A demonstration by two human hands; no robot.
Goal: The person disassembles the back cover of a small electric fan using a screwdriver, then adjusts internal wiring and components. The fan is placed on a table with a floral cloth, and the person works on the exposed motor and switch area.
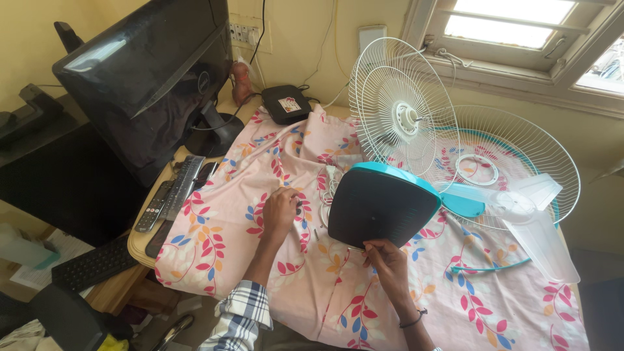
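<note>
A: What do your fingers do now?

B: Your right hand (388, 260), low in the centre of the frame, pinches the lower edge of the fan base (380, 207). Your left hand (281, 211) rests curled on the floral cloth (227, 227), just left of the base; I cannot tell if it grips something small.

A: What lies around and stands in the way?

B: A white cord (328, 188) lies between your left hand and the base. Behind the base, the rear grille (400, 107) stands upright. The front grille (520, 156) lies flat at the right, with the clear blades (539, 221) on it.

A: And the room?

B: The cloth covers a table. A black monitor (143, 78) is at upper left, remotes (169, 195) below it, a window (513, 26) at upper right.

A: How does the fan point?

B: The dark underside of the base faces you; the turquoise neck (458, 198) runs to the right.
</note>
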